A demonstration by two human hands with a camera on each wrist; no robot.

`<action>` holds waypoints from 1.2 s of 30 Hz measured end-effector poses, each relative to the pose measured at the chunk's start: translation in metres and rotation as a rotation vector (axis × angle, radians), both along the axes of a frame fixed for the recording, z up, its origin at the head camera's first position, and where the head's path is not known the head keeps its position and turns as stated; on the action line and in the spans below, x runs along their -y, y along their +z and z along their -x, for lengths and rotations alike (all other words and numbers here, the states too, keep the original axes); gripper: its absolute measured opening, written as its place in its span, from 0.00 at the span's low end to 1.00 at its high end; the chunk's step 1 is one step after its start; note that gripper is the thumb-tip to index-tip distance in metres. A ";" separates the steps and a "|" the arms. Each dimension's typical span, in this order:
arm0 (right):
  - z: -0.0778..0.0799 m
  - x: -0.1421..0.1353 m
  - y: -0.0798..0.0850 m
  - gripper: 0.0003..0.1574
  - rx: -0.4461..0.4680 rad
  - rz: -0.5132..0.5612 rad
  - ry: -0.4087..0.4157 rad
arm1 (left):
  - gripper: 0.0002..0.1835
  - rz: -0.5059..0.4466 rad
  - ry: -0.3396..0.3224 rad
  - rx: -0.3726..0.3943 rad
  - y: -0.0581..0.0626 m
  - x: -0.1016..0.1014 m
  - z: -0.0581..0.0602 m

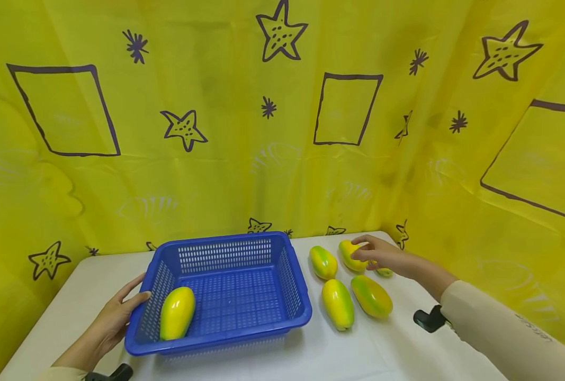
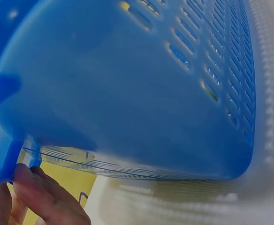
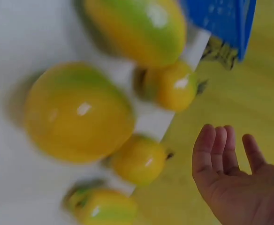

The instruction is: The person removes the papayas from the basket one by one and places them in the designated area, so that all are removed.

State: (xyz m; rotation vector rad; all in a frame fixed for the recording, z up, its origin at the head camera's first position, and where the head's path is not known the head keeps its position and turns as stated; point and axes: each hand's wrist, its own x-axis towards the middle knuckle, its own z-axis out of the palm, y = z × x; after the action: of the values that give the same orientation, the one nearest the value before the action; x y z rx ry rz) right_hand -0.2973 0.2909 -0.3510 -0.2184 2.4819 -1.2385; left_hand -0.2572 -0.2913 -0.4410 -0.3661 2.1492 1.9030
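A blue plastic basket (image 1: 234, 296) stands on the table with one yellow mango (image 1: 178, 313) lying in its left end. My left hand (image 1: 115, 313) grips the basket's left rim, thumb over the top; in the left wrist view its fingers (image 2: 48, 197) curl at the rim beside the basket's outer wall. My right hand (image 1: 382, 254) is over the far mangoes, fingers loosely bent with nothing in them. It overlaps one yellow mango (image 1: 352, 256) in the head view, while the right wrist view shows the hand (image 3: 240, 183) apart from the fruit. Another mango (image 1: 384, 272) is partly hidden beneath it.
Right of the basket lie several more yellow-green mangoes: one at the back (image 1: 323, 262), one in front (image 1: 338, 305) and one farther right (image 1: 371, 296). A white cloth (image 1: 311, 354) covers the table. Behind and beside it hangs a yellow patterned curtain (image 1: 225, 185).
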 end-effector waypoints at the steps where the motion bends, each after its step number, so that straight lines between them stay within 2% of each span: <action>1: 0.000 0.011 0.002 0.44 -0.016 0.001 -0.005 | 0.43 -0.002 0.000 -0.002 0.000 0.000 0.000; 5: 0.001 0.054 0.004 0.41 -0.046 0.048 -0.035 | 0.43 -0.006 -0.001 -0.013 0.000 0.000 0.000; 12: 0.001 0.129 -0.006 0.39 -0.107 0.108 -0.090 | 0.43 0.000 0.000 -0.021 0.001 -0.002 -0.003; 18: -0.003 0.185 -0.014 0.38 -0.141 0.184 -0.035 | 0.43 0.013 0.004 -0.025 0.002 -0.004 -0.004; 24: -0.010 0.231 -0.023 0.40 -0.114 0.231 -0.002 | 0.43 0.026 0.012 -0.030 0.003 -0.005 -0.004; 30: -0.017 0.270 -0.032 0.38 -0.066 0.276 -0.049 | 0.44 0.018 0.016 -0.025 0.001 -0.004 -0.004; 36: -0.018 0.298 -0.046 0.40 -0.042 0.301 -0.095 | 0.43 0.013 0.012 -0.027 0.000 -0.004 -0.003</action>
State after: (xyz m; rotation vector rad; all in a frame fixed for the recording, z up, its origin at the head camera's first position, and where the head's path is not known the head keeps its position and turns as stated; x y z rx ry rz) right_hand -0.2790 -0.0069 -0.3966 -0.2055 2.3540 -1.6631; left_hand -0.2542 -0.2874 -0.4412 -0.3590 2.1823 1.9114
